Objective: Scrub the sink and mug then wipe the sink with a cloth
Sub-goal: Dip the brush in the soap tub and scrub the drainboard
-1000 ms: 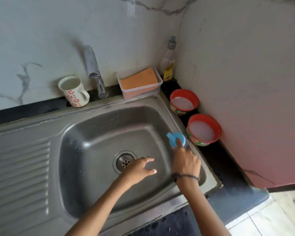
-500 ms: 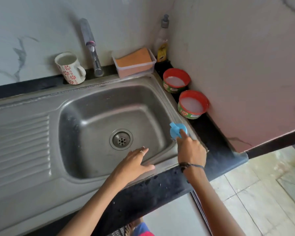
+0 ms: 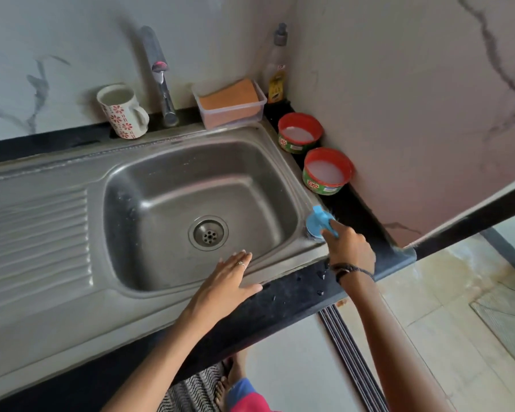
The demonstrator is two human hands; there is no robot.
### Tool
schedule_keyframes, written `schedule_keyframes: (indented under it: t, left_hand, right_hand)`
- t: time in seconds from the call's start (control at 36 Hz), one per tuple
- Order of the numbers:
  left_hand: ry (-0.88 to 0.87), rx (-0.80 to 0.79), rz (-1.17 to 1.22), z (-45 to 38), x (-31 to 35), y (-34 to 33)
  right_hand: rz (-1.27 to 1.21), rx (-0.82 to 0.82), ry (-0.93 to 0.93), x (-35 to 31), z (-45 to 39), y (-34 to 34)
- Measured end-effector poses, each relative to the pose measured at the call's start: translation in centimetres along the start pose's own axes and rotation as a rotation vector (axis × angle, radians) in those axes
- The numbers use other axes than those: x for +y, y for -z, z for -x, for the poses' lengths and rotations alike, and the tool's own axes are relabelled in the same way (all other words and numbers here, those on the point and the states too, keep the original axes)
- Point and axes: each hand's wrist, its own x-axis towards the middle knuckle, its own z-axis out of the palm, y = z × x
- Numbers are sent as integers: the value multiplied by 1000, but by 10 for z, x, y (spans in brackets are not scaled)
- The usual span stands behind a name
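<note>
My left hand [image 3: 227,282] lies flat, palm down, fingers straight and together, thumb spread to the right, a ring on one finger. My right hand [image 3: 350,248] is curled in a grip, forefinger stretched forward, a dark band round the wrist. Both forearms are bare.

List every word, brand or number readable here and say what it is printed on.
"EXO": near red tub, on its green side label.
"EXO": far red tub, small and blurred, likely the same.
Yellow bottle label: too blurred to read.
Mug: red flower pattern, no text.
</note>
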Motion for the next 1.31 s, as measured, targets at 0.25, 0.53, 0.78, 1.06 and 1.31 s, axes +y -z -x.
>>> schedule_keyframes:
  t: [0.25,0.53,0.78,1.06,1.31]
  left_hand:
    - [22,96,8,12,-15,0]
    - [70,103,-30,25,-36,-7]
    - [93,176,-62,51,-41,3]
    - [82,210,-70,51,-45,-9]
    - [150,318,25,65,-58,-18]
  right_hand:
    - [-66,-240,87,-39,47,-27]
    - [-11,-104,-35,-16,35,3]
    - [-53,-57,-4,-23,53,9]
    - [-115,-242,102,-40,80,-25]
    - [30,-123,2,-18,15,26]
